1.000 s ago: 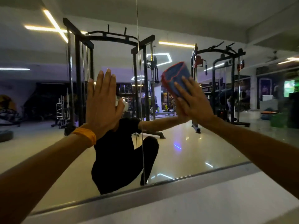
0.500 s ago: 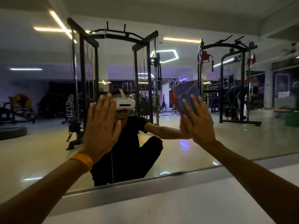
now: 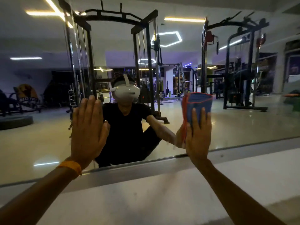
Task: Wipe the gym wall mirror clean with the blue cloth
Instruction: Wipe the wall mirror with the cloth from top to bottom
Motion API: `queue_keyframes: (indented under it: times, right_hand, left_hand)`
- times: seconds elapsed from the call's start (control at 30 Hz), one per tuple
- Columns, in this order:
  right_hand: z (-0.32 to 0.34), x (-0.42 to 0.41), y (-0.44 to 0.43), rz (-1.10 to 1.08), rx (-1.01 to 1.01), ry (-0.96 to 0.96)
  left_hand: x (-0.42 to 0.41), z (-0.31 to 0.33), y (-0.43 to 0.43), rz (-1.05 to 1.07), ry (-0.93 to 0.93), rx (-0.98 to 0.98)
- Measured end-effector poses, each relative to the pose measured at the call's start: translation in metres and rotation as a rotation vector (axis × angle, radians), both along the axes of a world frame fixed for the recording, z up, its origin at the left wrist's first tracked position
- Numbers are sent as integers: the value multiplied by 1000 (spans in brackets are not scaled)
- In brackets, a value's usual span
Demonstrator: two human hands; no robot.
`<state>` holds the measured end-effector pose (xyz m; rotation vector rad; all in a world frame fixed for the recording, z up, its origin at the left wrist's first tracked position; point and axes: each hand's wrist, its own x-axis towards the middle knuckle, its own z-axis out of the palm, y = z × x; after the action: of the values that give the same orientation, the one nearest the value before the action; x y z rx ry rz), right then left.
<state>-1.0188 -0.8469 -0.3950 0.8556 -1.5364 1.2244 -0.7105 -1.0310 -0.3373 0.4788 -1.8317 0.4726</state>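
Head view, facing the wall mirror (image 3: 243,124). The left hand (image 3: 88,132) lies flat against the glass, left of centre, with its fingers (image 3: 90,109) straight, close together and pointing up, holding nothing. An orange wristband (image 3: 70,167) circles the left wrist. The right hand (image 3: 197,140) presses the blue cloth (image 3: 198,100) against the glass in the lower right part of the mirror, just above its bottom edge. Its fingers (image 3: 194,116) are straight and slightly spread over the lower half of the cloth, not curled round it. The cloth is folded, edged in red stitching, and stands clear above the fingertips. Below the mirror runs a pale ledge (image 3: 146,192), over which both forearms reach.

The glass reflects the person crouching in a black shirt with a white headset (image 3: 127,91), set between the two hands. Behind the person stand a black cable machine (image 3: 150,62), a second black rack (image 3: 204,62) to the right, a glossy floor (image 3: 32,143) and strip lights (image 3: 184,19) on the ceiling.
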Motion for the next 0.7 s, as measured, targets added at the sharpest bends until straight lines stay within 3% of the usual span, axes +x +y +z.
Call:
queue_keyframes:
  times: [0.07, 0.1, 0.23, 0.3, 0.43, 0.5, 0.7]
  right_hand:
    - [-17, 16, -4, 48, -53, -109]
    - [-34, 29, -8, 103, 44, -51]
    - [-79, 37, 6, 150, 576, 525]
    - [-70, 10, 20, 101, 582, 557]
    - [-72, -14, 47, 98, 455, 270]
    - [-77, 6, 37, 145, 436, 245]
    - [-56, 96, -36, 246, 649, 610]
  left_hand:
    - [5, -17, 3, 21, -43, 0]
    - [6, -26, 3, 34, -66, -5]
    - [7, -46, 2, 57, -88, 3]
    - [7, -51, 2, 54, -99, -5]
    - [14, -60, 3, 30, -130, 0]
    - [15, -67, 6, 23, -134, 14]
    - [17, -69, 3, 59, -155, -19]
